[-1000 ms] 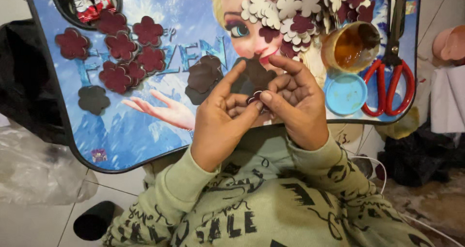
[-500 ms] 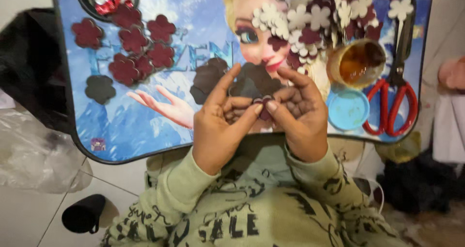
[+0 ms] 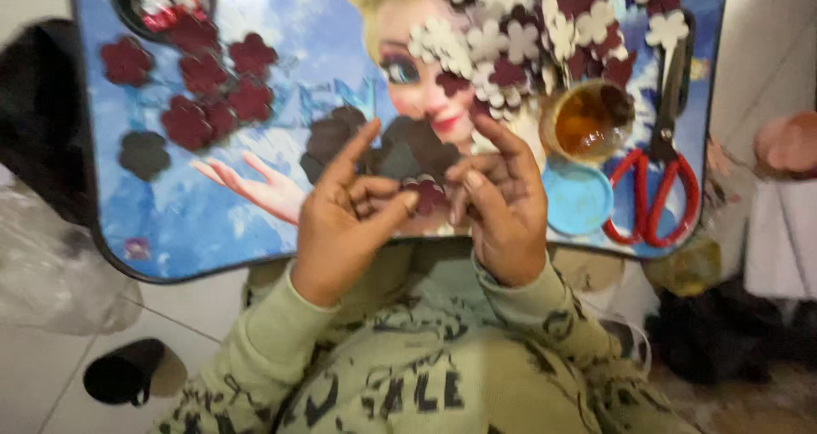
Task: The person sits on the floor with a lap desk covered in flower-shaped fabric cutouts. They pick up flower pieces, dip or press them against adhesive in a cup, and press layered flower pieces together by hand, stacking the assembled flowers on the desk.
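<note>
Both hands meet over the near edge of the desk [image 3: 170, 255], a small lap desk with a blue cartoon-printed top. Left hand [image 3: 345, 217] and right hand [image 3: 502, 213] are together, fingertips pinched from either side on one small dark red flower cutout [image 3: 428, 193], index fingers raised. The cutout sits between the two thumbs and forefingers, just above the near edge at about mid-width, lifted off the surface as far as can be told; the frame is blurred. It looks thin, flat and very light, probably felt or foam: soft, bendable, not fragile, not slippery, though easy to crease or drop; best held at the petal edges with fingertips, as here. Around it: dark brown flower cutouts [image 3: 340, 136] lie on the desk just beyond the hands; a loose group of red flower cutouts [image 3: 204, 102] toward the far left corner, beside a dark round dish [image 3: 128, 0] at that corner with mixed scraps in it. A heap of white and maroon flower cutouts [image 3: 528, 34] lies along the far edge right of centre. Near the right edge sit a small cup of amber liquid [image 3: 587, 123], possibly glue, a light blue round lid [image 3: 579, 197] nearer, and red-handled scissors [image 3: 655, 187]. Green printed sleeves [image 3: 255, 349] lead back from both wrists.
</note>
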### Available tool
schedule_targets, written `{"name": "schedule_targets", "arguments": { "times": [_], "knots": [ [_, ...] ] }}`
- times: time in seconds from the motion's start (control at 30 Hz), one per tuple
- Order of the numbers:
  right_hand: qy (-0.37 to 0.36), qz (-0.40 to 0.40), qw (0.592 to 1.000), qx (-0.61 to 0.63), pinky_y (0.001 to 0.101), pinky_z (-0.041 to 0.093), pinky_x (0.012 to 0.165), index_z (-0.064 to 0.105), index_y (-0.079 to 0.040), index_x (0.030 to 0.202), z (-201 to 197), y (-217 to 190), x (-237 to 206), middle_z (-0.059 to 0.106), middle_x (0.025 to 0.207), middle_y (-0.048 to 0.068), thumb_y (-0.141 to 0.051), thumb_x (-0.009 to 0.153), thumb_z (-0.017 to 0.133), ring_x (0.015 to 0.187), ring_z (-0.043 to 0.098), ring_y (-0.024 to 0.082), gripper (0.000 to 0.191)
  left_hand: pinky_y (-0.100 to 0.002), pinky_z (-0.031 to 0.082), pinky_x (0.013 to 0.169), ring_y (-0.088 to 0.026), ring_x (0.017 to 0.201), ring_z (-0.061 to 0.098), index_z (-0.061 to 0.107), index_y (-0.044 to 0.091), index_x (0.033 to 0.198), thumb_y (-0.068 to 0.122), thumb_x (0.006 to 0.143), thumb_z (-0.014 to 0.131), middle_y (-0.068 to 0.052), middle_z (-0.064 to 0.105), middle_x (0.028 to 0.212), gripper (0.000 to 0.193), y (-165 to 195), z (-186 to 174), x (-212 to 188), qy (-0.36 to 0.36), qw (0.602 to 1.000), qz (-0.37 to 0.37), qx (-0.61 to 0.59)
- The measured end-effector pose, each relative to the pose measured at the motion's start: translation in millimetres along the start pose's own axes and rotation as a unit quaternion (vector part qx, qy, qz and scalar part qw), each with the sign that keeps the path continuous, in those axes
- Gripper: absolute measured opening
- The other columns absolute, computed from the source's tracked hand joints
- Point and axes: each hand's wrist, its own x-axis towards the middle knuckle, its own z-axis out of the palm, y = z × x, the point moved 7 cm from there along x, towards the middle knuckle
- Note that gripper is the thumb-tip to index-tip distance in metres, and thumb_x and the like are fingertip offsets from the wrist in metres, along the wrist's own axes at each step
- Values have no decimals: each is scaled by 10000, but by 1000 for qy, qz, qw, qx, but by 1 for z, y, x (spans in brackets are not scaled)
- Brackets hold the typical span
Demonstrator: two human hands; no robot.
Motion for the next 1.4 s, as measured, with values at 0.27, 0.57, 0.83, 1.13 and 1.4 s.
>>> {"name": "schedule_targets", "arguments": {
  "times": [0.27, 0.57, 0.83, 1.13, 1.4],
  "knots": [
    [-12, 12, 996, -86, 226, 514, 634, 397, -9, 1555, -1, 5, -7, 664, 1044, 95, 28, 1029, 566, 714, 594, 94, 553, -217, 576, 759, -101, 893, 711, 308, 40, 1628, -62, 919, 719, -98, 751, 1005, 826, -1, 3, -1, -31, 999, -5, -35],
    [29, 36, 993, -109, 238, 588, 727, 421, 0, 1537, 17, 6, -15, 693, 1001, 86, 33, 968, 695, 827, 686, 103, 632, -248, 622, 858, -131, 974, 736, 247, 32, 1642, -71, 948, 691, -113, 742, 1064, 831, 4, 1, -10, -86, 995, 11, -40],
    [38, 54, 992, -106, 173, 417, 557, 452, 12, 1522, 21, 0, -6, 688, 822, 26, 35, 917, 747, 663, 601, 51, 674, -248, 603, 847, -126, 955, 720, 251, 43, 1649, -65, 937, 700, -98, 728, 1019, 848, 7, -5, -5, -92, 995, -17, -42],
    [49, 40, 992, -109, 167, 405, 573, 453, 9, 1533, 17, 1, -2, 666, 817, 14, 53, 908, 759, 656, 561, 34, 697, -243, 578, 885, -93, 956, 667, 228, 58, 1717, -11, 1052, 650, -81, 732, 1061, 790, 10, -8, -5, -92, 995, 35, -25],
    [51, 32, 984, -170, 151, 400, 529, 448, 10, 1528, 21, 2, -6, 653, 794, 9, 34, 919, 754, 601, 532, 25, 682, -242, 610, 819, -100, 933, 703, 208, 54, 1657, -41, 958, 690, -94, 692, 1036, 854, 7, -5, -6, -67, 997, 19, -20]
  ]
}}
